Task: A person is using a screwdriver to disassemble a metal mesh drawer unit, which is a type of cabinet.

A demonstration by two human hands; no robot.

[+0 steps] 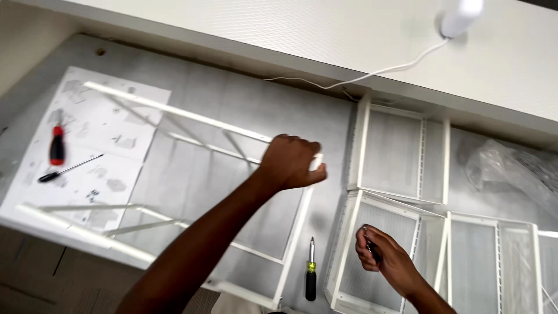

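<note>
Our left grip clamps the white frame corner; our right grip pinches a small dark part over mesh baskets, unmounted. Screwdriver lies between them.

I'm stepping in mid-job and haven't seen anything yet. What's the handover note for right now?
Left hand: closed on the corner of the white metal frame lying on the grey surface.
Right hand: pinching a small dark part over a white mesh basket.
Nearby: yellow-handled screwdriver, red-handled screwdriver, instruction sheet.
Done: frame looks partly built.
Left: baskets lie outside the frame.
</note>
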